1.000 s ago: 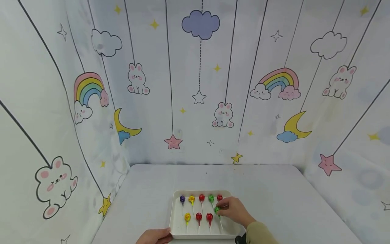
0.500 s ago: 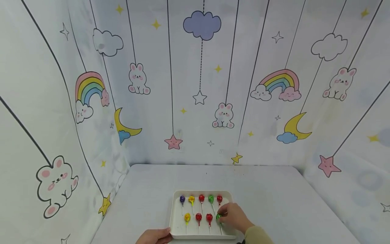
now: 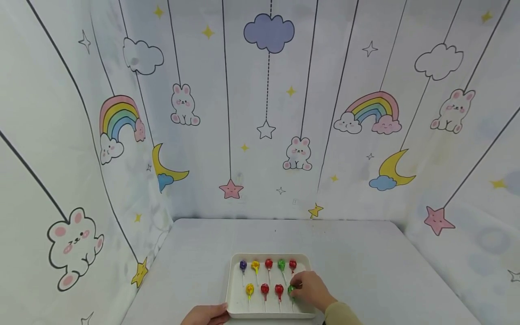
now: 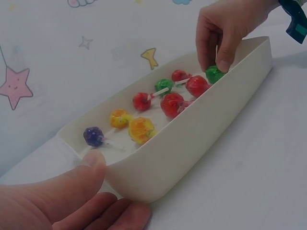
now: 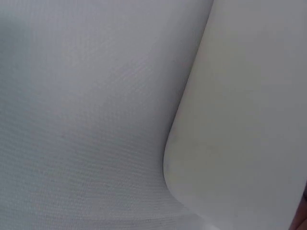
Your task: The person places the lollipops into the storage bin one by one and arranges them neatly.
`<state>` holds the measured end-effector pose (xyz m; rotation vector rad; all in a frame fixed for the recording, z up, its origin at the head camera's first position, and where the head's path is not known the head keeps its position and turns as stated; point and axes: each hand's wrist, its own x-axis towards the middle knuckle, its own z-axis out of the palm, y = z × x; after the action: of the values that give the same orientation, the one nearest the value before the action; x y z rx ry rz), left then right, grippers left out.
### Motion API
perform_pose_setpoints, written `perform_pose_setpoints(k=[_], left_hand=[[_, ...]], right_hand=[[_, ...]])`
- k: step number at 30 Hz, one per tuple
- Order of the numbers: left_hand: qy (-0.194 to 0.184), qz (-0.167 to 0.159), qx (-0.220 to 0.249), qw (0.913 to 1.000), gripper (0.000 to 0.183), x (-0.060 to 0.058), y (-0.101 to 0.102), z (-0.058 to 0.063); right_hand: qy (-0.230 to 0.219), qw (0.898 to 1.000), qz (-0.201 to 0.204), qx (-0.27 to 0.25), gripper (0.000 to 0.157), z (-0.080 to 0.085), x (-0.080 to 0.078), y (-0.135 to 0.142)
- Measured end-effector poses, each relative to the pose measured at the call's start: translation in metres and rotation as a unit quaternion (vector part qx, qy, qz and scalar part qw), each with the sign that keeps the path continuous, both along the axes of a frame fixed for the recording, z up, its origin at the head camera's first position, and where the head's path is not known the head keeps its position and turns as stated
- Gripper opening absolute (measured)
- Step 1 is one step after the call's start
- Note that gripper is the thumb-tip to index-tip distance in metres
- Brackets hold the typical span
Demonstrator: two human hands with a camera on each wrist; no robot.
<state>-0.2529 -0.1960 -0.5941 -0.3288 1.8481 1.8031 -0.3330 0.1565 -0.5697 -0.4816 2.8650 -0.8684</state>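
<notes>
A shallow white tray (image 3: 270,315) holds wrapped lollipops lying in two rows. My left hand (image 3: 205,314) grips its near left corner, thumb on the rim and fingers under the outside, as the left wrist view shows. Over the right end of the front row, my right hand (image 3: 313,289) pinches a green lollipop (image 4: 214,74) by its candy head between thumb and fingers. Beside that one lies a red lollipop (image 3: 279,290), then another red and a yellow lollipop (image 3: 249,289). The right wrist view has mostly the tray's outer wall (image 5: 235,115), with the held lollipop out of sight.
In the tray's back row lie purple (image 3: 243,265), yellow (image 3: 255,265), red (image 3: 268,263), green (image 3: 281,264) and red lollipops (image 3: 293,264). A white tabletop (image 3: 365,262) surrounds the tray. Behind it rises a white cloth backdrop (image 3: 260,176) printed with cartoons.
My right hand has lowered the green lollipop and drawn it slightly towards me, level with the front row. The left hand and the tray have stayed in place.
</notes>
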Motion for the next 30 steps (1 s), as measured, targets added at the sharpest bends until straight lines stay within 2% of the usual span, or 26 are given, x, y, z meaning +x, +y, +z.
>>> perform_pose_setpoints(k=[7,14,21,30], left_hand=[[0.002,-0.004,0.001,1.0000,0.055,-0.001,-0.001,-0.004],[-0.005,0.002,0.006,1.0000,0.053,-0.002,0.000,-0.001],[0.002,-0.007,0.014,0.9999,0.049,-0.001,0.001,-0.002],[0.009,-0.005,0.021,0.9997,0.046,0.000,0.001,-0.004]], right_hand=[[-0.005,1.000,-0.003,0.001,0.018,-0.001,0.000,-0.001],[-0.015,1.000,-0.010,-0.001,0.021,0.002,-0.001,0.000],[-0.019,1.000,-0.011,-0.001,0.021,0.006,-0.001,0.001],[0.014,1.000,0.005,0.001,0.020,0.013,0.001,0.005]])
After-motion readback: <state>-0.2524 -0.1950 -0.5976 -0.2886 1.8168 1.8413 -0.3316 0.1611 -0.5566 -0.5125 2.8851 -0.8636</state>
